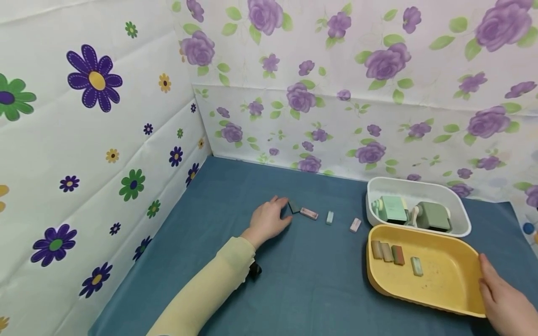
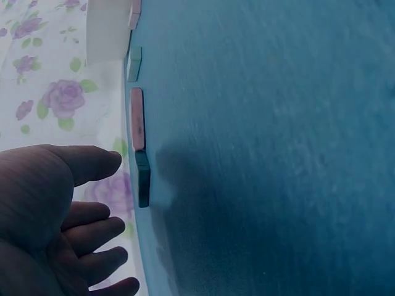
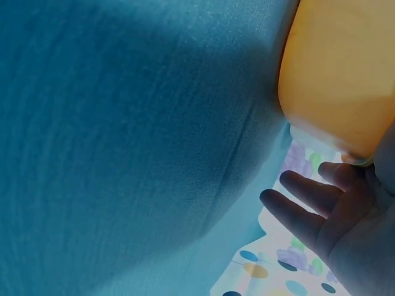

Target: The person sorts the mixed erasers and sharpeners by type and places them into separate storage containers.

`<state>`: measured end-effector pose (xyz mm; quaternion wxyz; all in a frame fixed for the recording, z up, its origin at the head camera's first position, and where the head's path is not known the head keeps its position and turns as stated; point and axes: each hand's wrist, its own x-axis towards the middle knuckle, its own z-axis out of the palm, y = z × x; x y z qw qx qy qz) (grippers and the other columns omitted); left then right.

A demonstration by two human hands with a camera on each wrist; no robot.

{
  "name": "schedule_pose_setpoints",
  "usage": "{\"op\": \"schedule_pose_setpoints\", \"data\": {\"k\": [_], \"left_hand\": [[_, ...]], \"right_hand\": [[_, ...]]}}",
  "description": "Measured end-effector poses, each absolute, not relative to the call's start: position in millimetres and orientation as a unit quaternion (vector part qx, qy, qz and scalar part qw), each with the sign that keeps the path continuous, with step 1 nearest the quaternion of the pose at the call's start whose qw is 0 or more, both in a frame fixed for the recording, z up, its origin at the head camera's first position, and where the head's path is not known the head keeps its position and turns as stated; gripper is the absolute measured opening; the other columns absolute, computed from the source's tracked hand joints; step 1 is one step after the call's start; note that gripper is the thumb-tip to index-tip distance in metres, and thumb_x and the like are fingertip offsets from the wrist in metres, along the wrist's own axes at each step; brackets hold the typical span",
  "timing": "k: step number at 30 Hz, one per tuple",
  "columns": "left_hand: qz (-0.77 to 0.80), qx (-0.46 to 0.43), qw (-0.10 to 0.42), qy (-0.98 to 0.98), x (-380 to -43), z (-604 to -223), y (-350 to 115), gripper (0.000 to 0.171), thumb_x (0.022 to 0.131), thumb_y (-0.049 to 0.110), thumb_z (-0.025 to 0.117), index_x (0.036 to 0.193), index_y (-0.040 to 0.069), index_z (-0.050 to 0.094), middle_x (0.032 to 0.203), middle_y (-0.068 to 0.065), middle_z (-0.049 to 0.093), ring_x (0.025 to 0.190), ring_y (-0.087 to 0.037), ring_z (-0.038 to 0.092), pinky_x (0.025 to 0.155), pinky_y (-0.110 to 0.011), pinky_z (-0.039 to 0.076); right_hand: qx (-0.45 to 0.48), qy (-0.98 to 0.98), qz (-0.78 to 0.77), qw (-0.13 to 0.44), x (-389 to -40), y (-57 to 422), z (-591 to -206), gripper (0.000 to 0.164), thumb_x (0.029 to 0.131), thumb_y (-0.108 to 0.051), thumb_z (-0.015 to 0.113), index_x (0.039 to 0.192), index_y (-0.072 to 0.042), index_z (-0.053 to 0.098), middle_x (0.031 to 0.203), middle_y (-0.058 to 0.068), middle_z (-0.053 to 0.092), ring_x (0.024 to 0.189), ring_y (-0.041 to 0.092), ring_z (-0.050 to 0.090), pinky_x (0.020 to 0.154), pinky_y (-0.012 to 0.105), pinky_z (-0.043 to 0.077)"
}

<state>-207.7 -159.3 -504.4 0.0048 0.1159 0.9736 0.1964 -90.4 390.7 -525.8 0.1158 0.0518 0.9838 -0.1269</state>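
My left hand (image 1: 269, 221) hovers beside a small dark green block (image 1: 294, 206) on the blue cloth. Its fingers are loosely spread and hold nothing; in the left wrist view the thumb and the dark green block (image 2: 143, 179) are apart. A pink block (image 1: 309, 213) lies end to end with the dark green one. Further right lie a pale green block (image 1: 329, 217) and a pale pink block (image 1: 355, 225). My right hand (image 1: 506, 294) pinches the right rim of a yellow tray (image 1: 445, 275). In the right wrist view several fingers of this hand (image 3: 336, 216) extend past the tray.
Inside the yellow tray are several small blocks, among them a pale green one (image 1: 417, 266) and a red-green one (image 1: 397, 255). Behind it stands a white tray (image 1: 460, 210) with two green box-shaped objects. Flowered sheets (image 1: 252, 93) hang at the back and left.
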Motion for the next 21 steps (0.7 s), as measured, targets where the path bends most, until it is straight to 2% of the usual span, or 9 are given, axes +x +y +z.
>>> {"op": "schedule_pose_setpoints", "data": {"k": [3, 7, 12, 21], "left_hand": [[0.194, 0.114, 0.008, 0.974, -212, -505, -159, 0.058, 0.103, 0.035, 0.075, 0.154, 0.012, 0.06, 0.156, -0.014, 0.058, 0.118, -0.035, 0.071, 0.072, -0.047, 0.063], [0.18, 0.106, 0.018, 0.978, -216, -505, -156, 0.061, 0.102, 0.037, 0.077, 0.155, 0.013, 0.059, 0.155, -0.012, 0.058, 0.14, -0.035, 0.058, 0.088, -0.05, 0.062], [0.162, 0.101, 0.026, 0.981, -222, -506, -150, 0.063, 0.101, 0.039, 0.078, 0.155, 0.012, 0.059, 0.153, -0.011, 0.06, 0.145, -0.035, 0.053, 0.105, -0.052, 0.056], [0.127, 0.101, 0.033, 0.986, -229, -512, -139, 0.06, 0.101, 0.042, 0.077, 0.151, 0.014, 0.062, 0.15, -0.011, 0.063, 0.145, -0.032, 0.053, 0.118, -0.056, 0.043]], "right_hand": [[0.048, 0.984, -0.129, 0.11, -91, 392, -526, 0.072, 0.114, -0.007, 0.036, 0.161, 0.005, -0.017, 0.163, 0.041, 0.004, 0.135, 0.07, 0.033, 0.109, 0.077, 0.033], [0.043, 0.985, -0.129, 0.107, -91, 391, -526, 0.071, 0.114, -0.006, 0.036, 0.161, 0.007, -0.015, 0.163, 0.042, 0.005, 0.135, 0.07, 0.033, 0.108, 0.077, 0.033], [0.041, 0.986, -0.124, 0.105, -89, 390, -527, 0.072, 0.113, -0.005, 0.038, 0.16, 0.009, -0.014, 0.162, 0.043, 0.007, 0.134, 0.07, 0.034, 0.108, 0.076, 0.035], [0.044, 0.984, -0.126, 0.119, -89, 389, -528, 0.072, 0.114, -0.006, 0.038, 0.159, 0.011, -0.015, 0.162, 0.043, 0.003, 0.135, 0.071, 0.032, 0.108, 0.077, 0.034]]}}
